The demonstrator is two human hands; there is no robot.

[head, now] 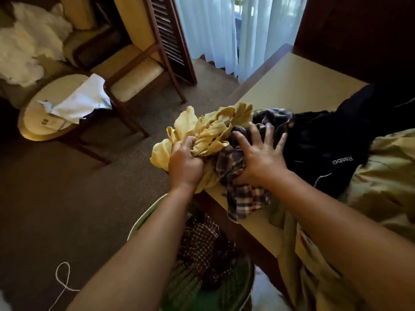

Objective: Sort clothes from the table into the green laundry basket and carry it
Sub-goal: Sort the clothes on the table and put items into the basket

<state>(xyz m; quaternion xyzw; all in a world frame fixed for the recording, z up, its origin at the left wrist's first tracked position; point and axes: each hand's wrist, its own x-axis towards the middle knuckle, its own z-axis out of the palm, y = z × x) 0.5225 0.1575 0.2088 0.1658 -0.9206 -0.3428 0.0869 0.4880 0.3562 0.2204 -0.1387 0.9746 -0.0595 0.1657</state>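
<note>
Tabletop (298, 86) — left hand (184, 162) grips yellow garment (215, 129), right hand (258, 158) presses plaid (247, 196).

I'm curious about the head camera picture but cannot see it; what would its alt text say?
A person's left hand grips a crumpled yellow garment while the right hand presses, fingers spread, on a plaid cloth at the edge of a table. A green laundry basket holding checked clothes stands on the floor below.

Place: home/hotel rm | evid: wood armchair (134, 85), sheer curtains (208, 30), carpet (56, 187), round side tbl (33, 124)
</note>
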